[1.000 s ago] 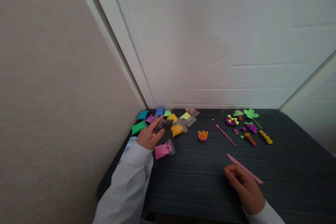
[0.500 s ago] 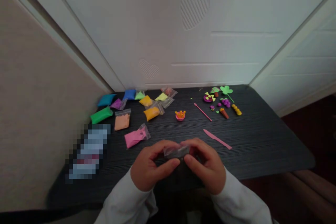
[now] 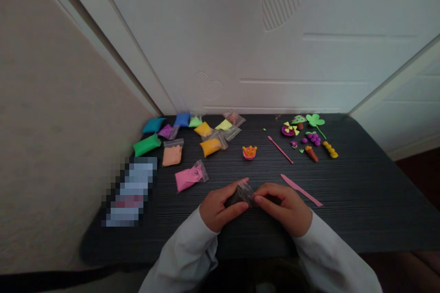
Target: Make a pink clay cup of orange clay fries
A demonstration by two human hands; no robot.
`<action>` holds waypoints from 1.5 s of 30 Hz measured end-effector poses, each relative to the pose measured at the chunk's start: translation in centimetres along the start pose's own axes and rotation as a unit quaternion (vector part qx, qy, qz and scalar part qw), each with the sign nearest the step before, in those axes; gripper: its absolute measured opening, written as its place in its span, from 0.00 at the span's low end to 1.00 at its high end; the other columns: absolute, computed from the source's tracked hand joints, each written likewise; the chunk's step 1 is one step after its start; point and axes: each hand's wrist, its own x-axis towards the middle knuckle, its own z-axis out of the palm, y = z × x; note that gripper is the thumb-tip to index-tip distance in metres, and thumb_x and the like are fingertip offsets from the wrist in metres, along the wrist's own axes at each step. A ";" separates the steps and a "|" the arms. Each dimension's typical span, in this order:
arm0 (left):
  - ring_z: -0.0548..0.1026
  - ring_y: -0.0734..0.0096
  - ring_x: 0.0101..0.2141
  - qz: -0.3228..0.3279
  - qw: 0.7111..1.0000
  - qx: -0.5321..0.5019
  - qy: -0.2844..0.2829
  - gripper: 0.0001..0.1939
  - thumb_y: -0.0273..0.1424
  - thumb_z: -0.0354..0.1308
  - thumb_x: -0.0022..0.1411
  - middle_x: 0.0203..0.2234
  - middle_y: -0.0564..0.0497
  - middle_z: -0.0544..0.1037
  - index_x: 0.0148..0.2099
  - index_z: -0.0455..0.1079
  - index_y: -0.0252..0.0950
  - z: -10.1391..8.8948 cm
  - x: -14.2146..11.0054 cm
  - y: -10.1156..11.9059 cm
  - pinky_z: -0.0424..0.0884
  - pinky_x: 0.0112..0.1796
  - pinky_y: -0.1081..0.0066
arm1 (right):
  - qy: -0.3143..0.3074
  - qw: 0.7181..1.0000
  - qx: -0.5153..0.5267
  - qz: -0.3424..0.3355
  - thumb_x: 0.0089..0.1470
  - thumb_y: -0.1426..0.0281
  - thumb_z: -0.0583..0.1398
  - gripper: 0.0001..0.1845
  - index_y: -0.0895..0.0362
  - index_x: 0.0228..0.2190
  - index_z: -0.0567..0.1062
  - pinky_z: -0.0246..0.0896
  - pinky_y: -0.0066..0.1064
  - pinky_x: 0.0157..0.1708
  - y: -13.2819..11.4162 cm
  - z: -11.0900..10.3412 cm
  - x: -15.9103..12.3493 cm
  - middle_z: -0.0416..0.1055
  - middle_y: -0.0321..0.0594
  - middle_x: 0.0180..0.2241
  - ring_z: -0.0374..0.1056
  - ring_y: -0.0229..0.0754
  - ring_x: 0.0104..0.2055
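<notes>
A small clear zip bag with dark clay [image 3: 244, 191] is held over the front of the dark table. My left hand [image 3: 220, 206] grips its dark, filled side between thumb and fingers. At the clear end of the bag, the thumb and fingertips of my right hand [image 3: 287, 208] pinch the plastic. A pink clay bag [image 3: 187, 178] lies left of my hands. Beyond them sits a tiny pink cup with orange sticks [image 3: 249, 152]. Near my right hand lies a pink plastic knife [image 3: 301, 190], with a thin pink tool [image 3: 280, 149] behind it.
Several more clay bags lie at the back left, among them a green bag [image 3: 147, 145] and a peach bag [image 3: 172, 154]. Small clay figures, including a green clover [image 3: 315, 120] and purple grapes [image 3: 314, 138], lie back right. A blurred-out sheet [image 3: 130, 192] rests at left.
My left hand has brought the dark clay bag from the back left to the front, where my right hand joined it. Lately the right fingers shifted to the bag's clear end.
</notes>
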 end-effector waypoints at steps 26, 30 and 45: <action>0.65 0.79 0.21 0.080 0.979 0.136 0.126 0.10 0.30 0.51 0.55 0.17 0.54 0.67 0.24 0.65 0.32 0.5 -0.5 0.7 0.61 0.24 0.77 | 0.096 0.987 -0.116 -0.053 0.51 0.71 0.55 0.06 0.56 0.24 0.66 0.57 0.30 0.30 0.8 3.3 -0.1 0.66 0.37 0.25 0.62 0.37 0.30; 0.64 0.80 0.20 0.061 0.983 0.134 0.112 0.09 0.29 0.51 0.55 0.17 0.54 0.68 0.25 0.67 0.32 0.7 -0.3 0.4 0.59 0.23 0.78 | 0.087 0.982 -0.146 -0.080 0.52 0.71 0.54 0.05 0.57 0.25 0.65 0.57 0.31 0.32 1.3 3.6 -0.3 0.66 0.39 0.27 0.61 0.38 0.32; 0.60 0.80 0.17 0.080 0.967 0.214 0.111 0.13 0.25 0.46 0.53 0.13 0.56 0.60 0.17 0.58 0.33 2.6 -0.4 0.0 0.54 0.21 0.76 | 0.204 0.962 -0.143 -0.115 0.51 0.75 0.54 0.05 0.57 0.25 0.63 0.55 0.30 0.28 1.3 3.5 -0.8 0.62 0.37 0.25 0.59 0.36 0.28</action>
